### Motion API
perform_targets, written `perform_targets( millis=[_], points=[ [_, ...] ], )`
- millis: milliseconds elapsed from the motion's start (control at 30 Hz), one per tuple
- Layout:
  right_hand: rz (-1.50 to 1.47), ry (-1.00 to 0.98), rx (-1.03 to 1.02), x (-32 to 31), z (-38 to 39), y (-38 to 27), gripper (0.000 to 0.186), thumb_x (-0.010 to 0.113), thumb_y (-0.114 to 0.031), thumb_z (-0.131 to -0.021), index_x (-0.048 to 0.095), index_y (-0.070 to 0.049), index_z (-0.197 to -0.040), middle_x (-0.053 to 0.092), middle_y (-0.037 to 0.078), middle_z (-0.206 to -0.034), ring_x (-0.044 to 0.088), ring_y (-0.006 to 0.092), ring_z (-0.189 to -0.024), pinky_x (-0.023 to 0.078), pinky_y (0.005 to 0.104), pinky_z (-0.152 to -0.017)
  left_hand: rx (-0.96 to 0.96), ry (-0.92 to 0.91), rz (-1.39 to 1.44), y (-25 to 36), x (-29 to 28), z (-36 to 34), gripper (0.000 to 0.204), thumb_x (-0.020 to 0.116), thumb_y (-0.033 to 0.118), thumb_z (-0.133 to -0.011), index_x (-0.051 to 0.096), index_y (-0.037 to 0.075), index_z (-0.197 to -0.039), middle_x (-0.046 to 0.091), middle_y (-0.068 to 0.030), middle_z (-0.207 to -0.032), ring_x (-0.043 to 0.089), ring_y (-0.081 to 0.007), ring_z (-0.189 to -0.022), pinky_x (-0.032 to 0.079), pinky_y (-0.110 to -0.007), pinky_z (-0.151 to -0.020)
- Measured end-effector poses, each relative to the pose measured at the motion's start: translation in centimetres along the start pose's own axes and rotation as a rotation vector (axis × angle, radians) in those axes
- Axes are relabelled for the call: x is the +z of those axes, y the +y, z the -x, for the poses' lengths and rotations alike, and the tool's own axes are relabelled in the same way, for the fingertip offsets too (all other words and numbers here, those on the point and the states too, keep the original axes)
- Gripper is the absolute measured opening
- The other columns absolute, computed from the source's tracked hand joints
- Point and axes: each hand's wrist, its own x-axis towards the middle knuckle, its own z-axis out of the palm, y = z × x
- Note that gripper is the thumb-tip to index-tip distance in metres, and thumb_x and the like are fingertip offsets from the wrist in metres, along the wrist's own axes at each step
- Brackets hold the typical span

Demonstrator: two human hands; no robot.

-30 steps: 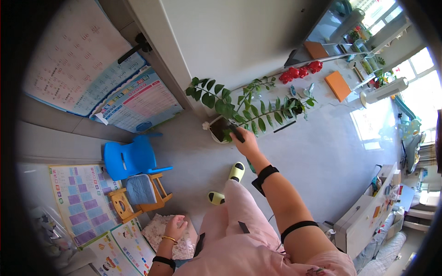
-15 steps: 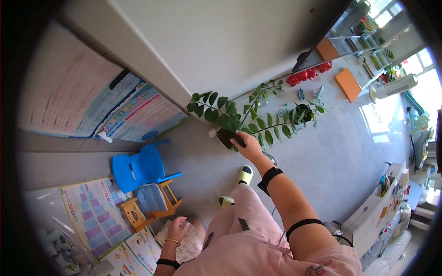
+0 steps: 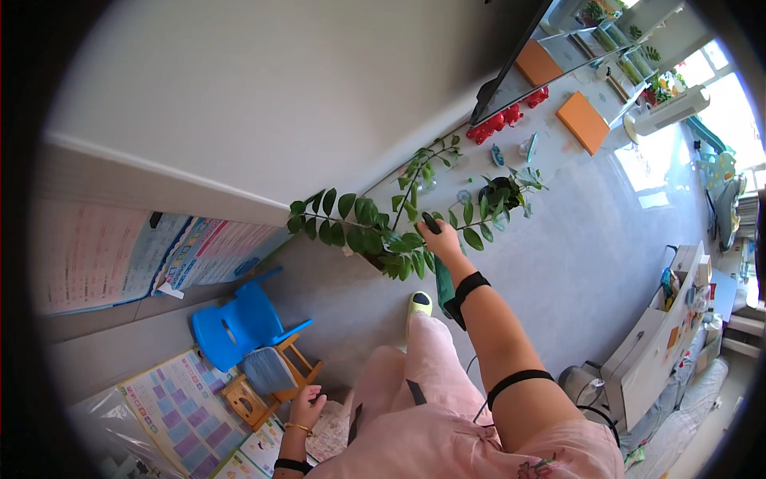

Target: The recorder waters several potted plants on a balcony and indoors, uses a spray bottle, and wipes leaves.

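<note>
My right hand (image 3: 441,242) reaches forward among the leaves of a potted plant (image 3: 367,219), closed round the black top of a green bottle (image 3: 444,283). The bottle's body hangs below the hand, partly hidden by my wrist. The plant's long leafy stems spread towards the wall and to the right; leaves mostly cover its dark pot. Low at my left side, my left hand (image 3: 306,409) has its fingers curled. Something small and dark shows at those fingers, too unclear to name.
A blue child's chair (image 3: 239,323) and a wooden chair (image 3: 283,371) stand to the left. Beyond the plant are a second potted plant (image 3: 501,194), red figures (image 3: 499,126) and an orange box (image 3: 582,122). A white cabinet (image 3: 650,343) stands at right.
My right hand has moved slightly right and up with the bottle, whose green body now shows more. The view has shifted; my left hand's fingers look more curled.
</note>
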Motion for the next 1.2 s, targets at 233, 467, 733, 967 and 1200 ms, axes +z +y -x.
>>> perform_targets(
  millis=[233,467,733,967,1200],
  points=[
    [0.04,0.135,0.035,0.7,-5.8,0.7,0.047,0.059,-0.045,-0.077,0.059,0.001,-0.082,0.059,0.013,-0.065,0.058,0.0245,-0.054,0.045,0.0362,-0.057,-0.011,0.002,-0.027,0.4,1.1,-0.3,0.031,0.064,0.017,-0.076,0.056,0.001,-0.101,0.06,-0.0139,-0.101,0.059,-0.0248,-0.092,0.047,-0.034,-0.081],
    [-0.518,0.198,0.338,-2.6,-13.9,0.8,0.033,0.065,-0.029,-0.077,0.053,0.001,-0.07,0.053,0.007,-0.061,0.051,0.0156,-0.045,0.041,0.028,-0.04,-0.077,-0.015,0.031,0.2,2.3,-0.6,0.03,0.064,0.016,-0.076,0.056,0.0,-0.1,0.06,-0.0144,-0.098,0.06,-0.0228,-0.089,0.048,-0.032,-0.08],
    [-0.868,0.289,0.475,-6.0,-17.0,-1.7,0.031,0.063,-0.029,-0.081,0.054,0.0,-0.077,0.052,0.008,-0.064,0.053,0.0183,-0.05,0.045,0.0285,-0.044,-0.096,-0.03,0.097,-1.0,2.5,0.1,0.03,0.064,0.014,-0.077,0.055,-0.001,-0.1,0.061,-0.0136,-0.099,0.06,-0.0211,-0.09,0.048,-0.031,-0.081],
    [-0.828,0.003,0.213,-5.5,-5.2,-5.5,0.033,0.06,-0.04,-0.081,0.058,-0.008,-0.076,0.056,0.002,-0.065,0.047,0.0122,-0.048,0.039,0.023,-0.045,-0.109,-0.017,0.083,-0.7,1.7,0.0,0.029,0.064,0.016,-0.078,0.055,0.0,-0.101,0.061,-0.0124,-0.097,0.059,-0.0205,-0.09,0.047,-0.03,-0.081],
    [-0.579,-0.102,0.249,3.1,7.2,-0.7,0.034,0.064,-0.036,-0.079,0.055,-0.004,-0.071,0.05,0.001,-0.056,0.047,0.0093,-0.048,0.036,0.0257,-0.045,-0.051,-0.056,0.118,-3.7,1.5,-1.7,0.029,0.063,0.017,-0.078,0.055,0.001,-0.101,0.06,-0.0116,-0.096,0.058,-0.0195,-0.09,0.046,-0.03,-0.081]
  ],
)
